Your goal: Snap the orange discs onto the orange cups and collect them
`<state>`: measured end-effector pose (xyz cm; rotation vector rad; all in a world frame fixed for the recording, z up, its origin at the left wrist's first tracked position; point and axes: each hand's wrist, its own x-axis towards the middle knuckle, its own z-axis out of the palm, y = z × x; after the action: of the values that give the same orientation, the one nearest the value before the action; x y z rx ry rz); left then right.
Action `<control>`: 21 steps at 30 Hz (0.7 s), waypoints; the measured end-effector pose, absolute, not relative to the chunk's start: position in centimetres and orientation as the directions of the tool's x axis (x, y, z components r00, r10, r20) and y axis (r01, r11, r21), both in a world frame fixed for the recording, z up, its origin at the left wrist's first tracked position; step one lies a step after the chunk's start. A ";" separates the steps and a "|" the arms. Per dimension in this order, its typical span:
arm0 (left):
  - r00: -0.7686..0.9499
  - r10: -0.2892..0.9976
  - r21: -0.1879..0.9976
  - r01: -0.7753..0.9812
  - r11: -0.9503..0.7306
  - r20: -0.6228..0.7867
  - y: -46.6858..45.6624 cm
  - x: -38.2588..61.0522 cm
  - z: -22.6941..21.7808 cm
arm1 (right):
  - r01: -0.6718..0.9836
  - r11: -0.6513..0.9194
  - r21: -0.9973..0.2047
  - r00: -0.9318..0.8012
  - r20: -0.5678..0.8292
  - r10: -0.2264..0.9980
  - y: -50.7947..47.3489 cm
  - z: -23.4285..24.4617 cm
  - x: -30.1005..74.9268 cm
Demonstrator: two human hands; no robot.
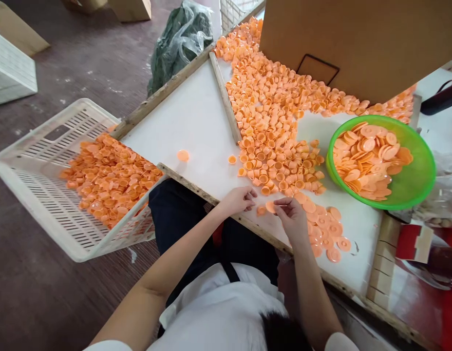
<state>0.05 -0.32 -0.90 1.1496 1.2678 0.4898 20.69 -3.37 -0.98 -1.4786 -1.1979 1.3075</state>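
Between the thumb and fingers of my right hand is a flat orange plastic disc, held just above the white tabletop. My left hand is to its left near the table's front edge, fingers loosely curled and apart, with nothing visible in them. A small orange cup-shaped piece lies between the two hands. Loose orange discs are spread beside my right wrist. Beyond my hands, many small orange cups cover the table.
A green bowl of discs stands at right. A large cardboard box rises behind the cups. Wooden strips edge and divide the table. At left, a white plastic crate holds orange pieces. One disc lies alone on the table.
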 end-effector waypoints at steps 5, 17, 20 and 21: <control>0.207 0.884 0.862 0.397 0.315 -0.418 -1.1 0.1 -0.5 | 0.145 -0.272 -0.951 0.039 -0.269 0.962 -3.9 -2.1 21.0; 0.271 0.879 0.896 0.328 0.300 -0.393 -1.3 2.8 -0.1 | 0.211 -0.357 -0.910 0.041 -0.357 0.933 -3.9 -1.5 20.5; 0.269 0.885 0.893 0.357 0.276 -0.381 -0.9 3.7 -0.8 | 0.254 -0.371 -0.893 0.001 -0.384 0.923 -3.5 -1.8 20.6; 0.267 0.885 0.892 0.357 0.276 -0.381 -0.7 3.8 -1.0 | 0.252 -0.379 -0.890 -0.014 -0.395 0.918 -3.4 -1.8 20.7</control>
<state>3.84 -0.75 -0.96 1.3034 1.3125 0.5432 20.68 -3.38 -1.79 -1.6672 -1.2268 1.4281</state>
